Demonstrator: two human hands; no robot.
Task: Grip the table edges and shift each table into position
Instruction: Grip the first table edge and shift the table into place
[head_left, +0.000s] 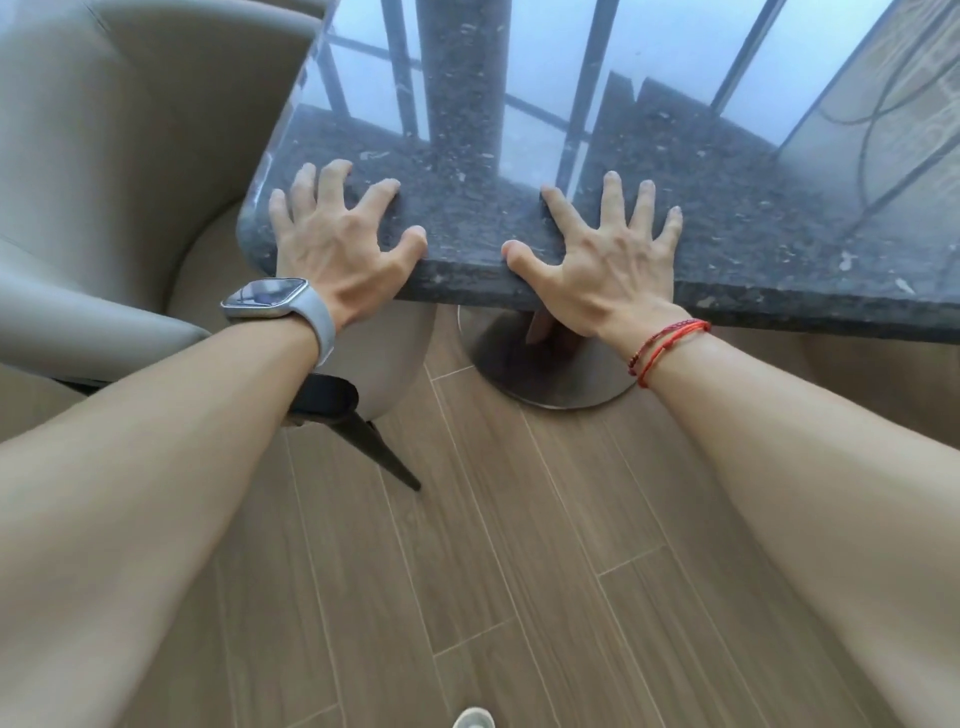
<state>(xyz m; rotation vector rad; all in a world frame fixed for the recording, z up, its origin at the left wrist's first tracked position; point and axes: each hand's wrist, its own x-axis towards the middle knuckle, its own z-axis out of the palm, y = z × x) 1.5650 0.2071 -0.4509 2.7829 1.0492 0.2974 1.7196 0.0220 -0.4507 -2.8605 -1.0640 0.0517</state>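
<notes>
Pressing the table by its near edge, left hand and right hand spread wide, clasping nothing.

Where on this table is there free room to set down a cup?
The table is bare between the left hand and the right hand, along the near edge right of the right hand, and beyond both. Crowded: the left corner, with the chair close beside it.

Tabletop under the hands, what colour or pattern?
The tabletop is dark grey speckled stone, seen in head view.
</notes>
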